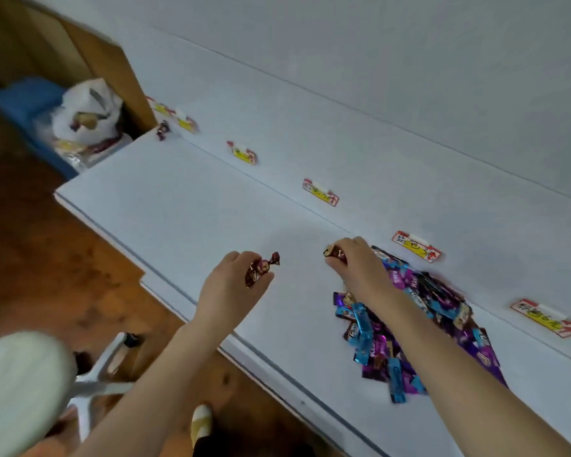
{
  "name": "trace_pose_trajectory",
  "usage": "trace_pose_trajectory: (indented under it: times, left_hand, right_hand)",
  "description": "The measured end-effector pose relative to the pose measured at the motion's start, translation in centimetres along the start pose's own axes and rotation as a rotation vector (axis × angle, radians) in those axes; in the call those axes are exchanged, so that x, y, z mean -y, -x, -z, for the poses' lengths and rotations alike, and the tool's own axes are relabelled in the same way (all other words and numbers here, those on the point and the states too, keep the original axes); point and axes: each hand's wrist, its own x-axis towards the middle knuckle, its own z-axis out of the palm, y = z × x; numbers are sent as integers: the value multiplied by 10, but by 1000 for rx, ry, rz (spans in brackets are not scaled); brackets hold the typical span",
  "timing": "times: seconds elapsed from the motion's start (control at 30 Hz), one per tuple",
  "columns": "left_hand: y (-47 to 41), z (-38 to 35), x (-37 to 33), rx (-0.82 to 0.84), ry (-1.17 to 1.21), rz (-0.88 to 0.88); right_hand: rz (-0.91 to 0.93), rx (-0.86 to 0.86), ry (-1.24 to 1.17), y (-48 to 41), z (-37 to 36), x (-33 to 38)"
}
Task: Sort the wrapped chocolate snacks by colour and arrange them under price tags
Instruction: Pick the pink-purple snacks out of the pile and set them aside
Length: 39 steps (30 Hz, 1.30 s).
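Two bare arms reach over a long white surface [178, 206] set against a pale wall. On it lies a loose heap of blue and purple foil-wrapped chocolate bars [442, 298], and all places here are given from that heap. The right hand [356, 262] sits at the heap's far edge with its fingers curled, pinching a dark red and gold twist-wrapped sweet [334, 252], and its forearm lies across the heap. To the heap's left, the left hand [231, 285] holds a second dark red twist-wrapped sweet [261, 268] in curled fingertips. A yellow and red paper price tag [415, 246] is fixed just behind the heap, and more tags run along the wall to either side. A third dark red sweet [162, 129] lies well to the heap's left, at the surface's far corner beside a tag. The likely troubles: the forearm could drag loose bars toward the near edge and onto the floor as it lifts away, and a fingertip hold on slippery foil may let a sweet drop on the long reach left. The writing on the tags is blurred, so a sweet could end up under the wrong one — blue and purple also lie thoroughly mixed.
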Motion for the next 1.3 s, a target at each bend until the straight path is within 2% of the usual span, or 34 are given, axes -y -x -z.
trace_pose_trajectory:
  times: [0.3, 0.47, 0.77, 1.0, 1.17, 1.3]
  left_hand:
    - [2, 144, 172, -131, -44, 117]
    - [-2, 199, 239, -161, -45, 172]
    - [-43, 249, 302, -234, 17, 265]
    - [-130, 277, 332, -275, -31, 292]
    - [-195, 286, 340, -255, -65, 290]
    - [-234, 276, 344, -148, -74, 281]
  right_hand:
    - [233, 75, -26, -55, -102, 227]
    - [303, 86, -4, -78, -133, 305]
    - [347, 139, 121, -161, -158, 373]
    - [338, 130, 128, -264, -171, 403]
    - [295, 122, 149, -332, -171, 409]
    - [231, 145, 161, -367, -177, 402]
